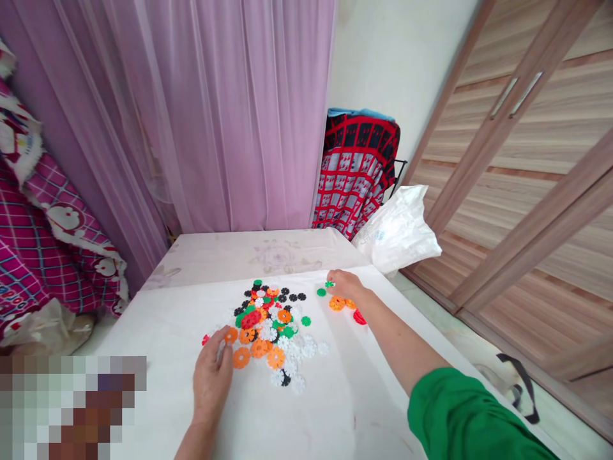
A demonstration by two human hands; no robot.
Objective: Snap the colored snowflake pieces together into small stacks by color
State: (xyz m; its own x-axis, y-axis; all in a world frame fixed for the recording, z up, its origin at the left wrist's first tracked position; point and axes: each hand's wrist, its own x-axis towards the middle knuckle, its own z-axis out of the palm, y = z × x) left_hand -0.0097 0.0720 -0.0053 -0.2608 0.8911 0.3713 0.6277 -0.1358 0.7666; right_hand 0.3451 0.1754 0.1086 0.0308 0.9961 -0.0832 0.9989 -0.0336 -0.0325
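Notched plastic snowflake discs in several colours lie in a loose pile (268, 335) on the white-covered table. My left hand (209, 370) is at the pile's near left edge, its fingers curled beside an orange disc (241, 358). Something pale shows between its thumb and fingers, too small to make out. Farther off on the right, my right hand (345, 285) pinches a green snowflake disc (329, 284) at its fingertips. Close by that hand lie another green disc (320, 292), orange discs (336, 303) and red discs (359, 317), partly covered by the forearm.
The table (158, 332) has a flowered cloth at its far end. A white plastic bag (397, 230) stands by its far right corner. Purple curtains (239, 115) hang behind, and a wooden wardrobe (507, 191) rises on the right. A blurred-out patch covers the lower left.
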